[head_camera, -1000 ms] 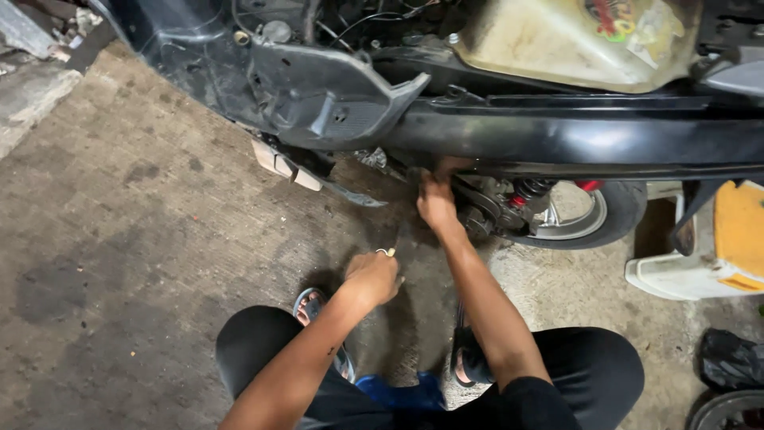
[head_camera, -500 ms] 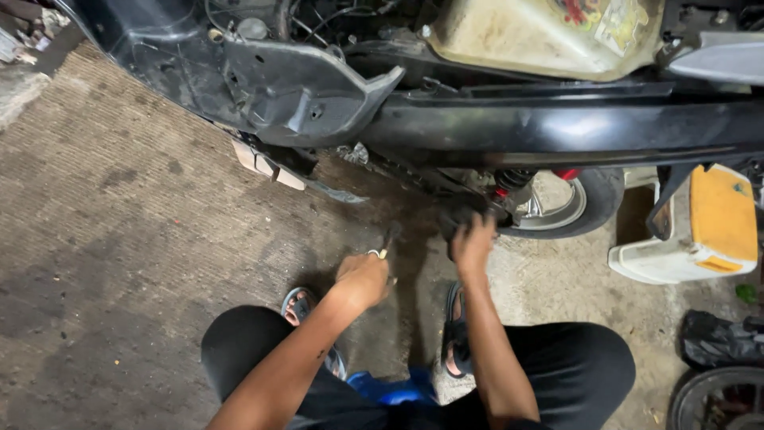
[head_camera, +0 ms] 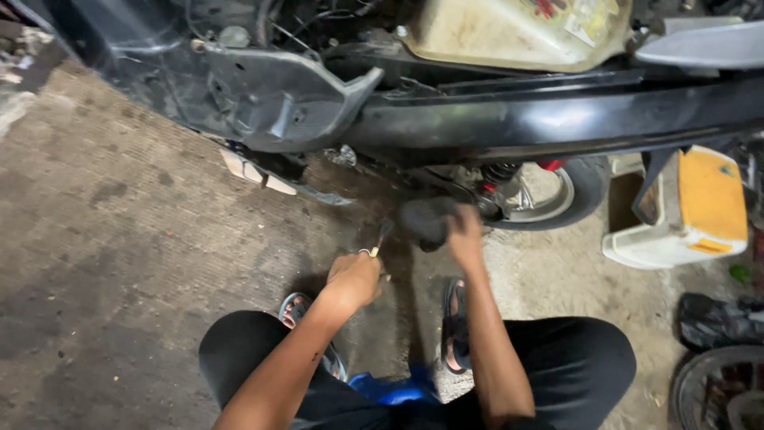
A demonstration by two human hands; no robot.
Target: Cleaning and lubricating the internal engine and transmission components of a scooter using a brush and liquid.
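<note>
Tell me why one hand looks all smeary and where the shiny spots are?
Head view: the right hand and the dark part it holds are motion-blurred, while the left hand gripping a small tool looks sharper; glare streaks the black body panel; deep shadow hides the underside of the motorbike; the concrete floor is lit evenly.

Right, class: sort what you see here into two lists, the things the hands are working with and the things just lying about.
In hand:
- left hand gripping a small tool
- right hand holding a dark part
- motorbike, by its rear wheel

Lying about:
- white and yellow container
- black bag
- spare tyre
</note>
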